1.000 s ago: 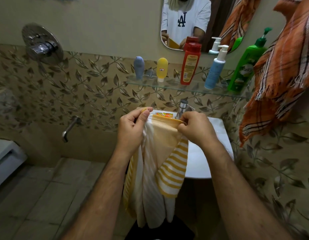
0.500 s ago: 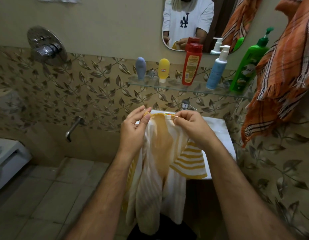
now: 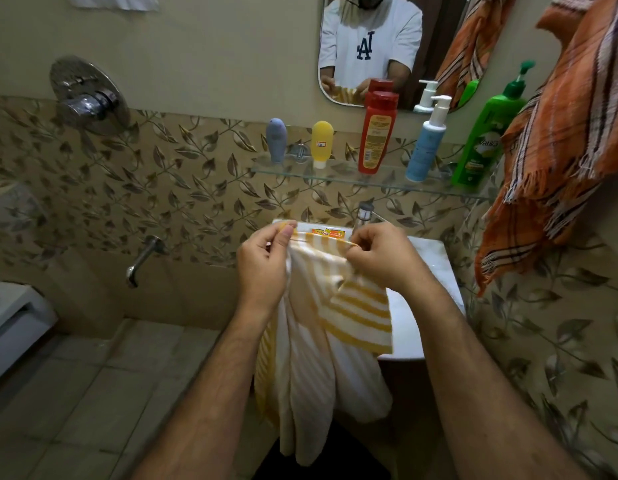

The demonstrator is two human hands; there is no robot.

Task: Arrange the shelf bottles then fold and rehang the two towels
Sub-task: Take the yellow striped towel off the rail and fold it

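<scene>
Left hand point(image 3: 262, 261) and right hand point(image 3: 380, 258) each pinch the yellow-striped towel's point(image 3: 335, 327) top edge

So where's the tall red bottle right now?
The red bottle stands upright in the middle of the glass shelf below the mirror, between the yellow tube and the blue pump bottle.

We see the left hand point(image 3: 262, 265) and the right hand point(image 3: 380, 258) each pinching the top edge of a yellow-and-white striped towel point(image 3: 321, 341), which hangs in folds before the white sink point(image 3: 432, 271). On the glass shelf point(image 3: 335, 174) above stand a blue tube point(image 3: 276, 140), a yellow tube point(image 3: 322, 143), a red bottle point(image 3: 376, 133), a blue pump bottle point(image 3: 426, 143) and a green pump bottle point(image 3: 482, 133). An orange checked towel point(image 3: 560, 133) hangs at right.
</scene>
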